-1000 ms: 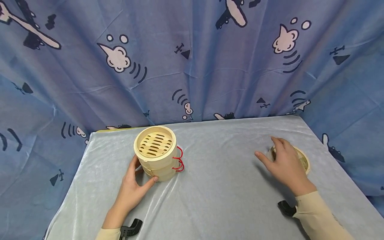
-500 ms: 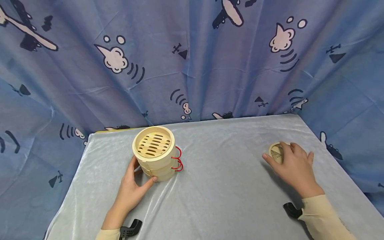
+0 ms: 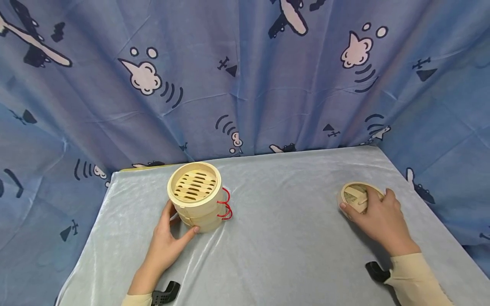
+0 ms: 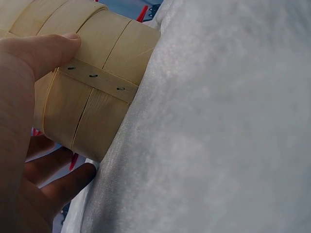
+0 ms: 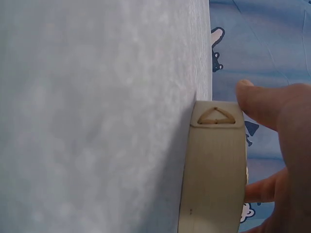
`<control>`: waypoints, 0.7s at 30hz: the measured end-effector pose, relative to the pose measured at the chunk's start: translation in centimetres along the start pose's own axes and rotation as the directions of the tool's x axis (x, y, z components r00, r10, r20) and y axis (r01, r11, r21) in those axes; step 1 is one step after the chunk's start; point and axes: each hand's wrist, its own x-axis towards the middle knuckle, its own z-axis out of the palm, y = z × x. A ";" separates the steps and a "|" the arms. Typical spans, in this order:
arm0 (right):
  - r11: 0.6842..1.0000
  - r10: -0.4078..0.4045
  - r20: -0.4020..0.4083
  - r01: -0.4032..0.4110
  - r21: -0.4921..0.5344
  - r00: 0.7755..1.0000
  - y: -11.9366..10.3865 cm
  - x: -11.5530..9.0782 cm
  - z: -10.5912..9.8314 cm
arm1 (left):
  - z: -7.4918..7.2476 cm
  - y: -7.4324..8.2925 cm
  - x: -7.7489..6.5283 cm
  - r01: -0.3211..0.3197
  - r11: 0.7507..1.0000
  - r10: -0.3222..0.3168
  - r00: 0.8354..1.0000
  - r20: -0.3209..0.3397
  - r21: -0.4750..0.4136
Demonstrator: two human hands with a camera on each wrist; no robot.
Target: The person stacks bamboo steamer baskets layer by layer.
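A pale bamboo steamer stack (image 3: 195,208) with a slatted top and red loops (image 3: 228,211) on its right side stands at the left of the table. My left hand (image 3: 164,244) holds it from the near left, thumb (image 4: 60,48) against the stapled side wall and fingers around the far side. At the right lies a smaller round bamboo lid (image 3: 354,192), with a woven face and a strip across it. My right hand (image 3: 383,221) grips its near right part, thumb at the rim (image 5: 214,165) and fingers over the top. Those fingertips are partly hidden.
A grey velvety cloth (image 3: 275,238) covers the table, reaching back to a blue patterned curtain (image 3: 245,85). Black wrist cameras (image 3: 166,293) are strapped to both forearms.
My right hand has come down from hovering over the lid, shifting right and closing onto it. The left hand stays at the steamer stack.
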 end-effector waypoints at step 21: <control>0.994 0.111 0.145 -0.109 -0.022 0.983 -0.4 -0.1 -1.3 | 0.0 0.2 -0.1 0.000 1.000 0.000 1.000 -0.008 -0.002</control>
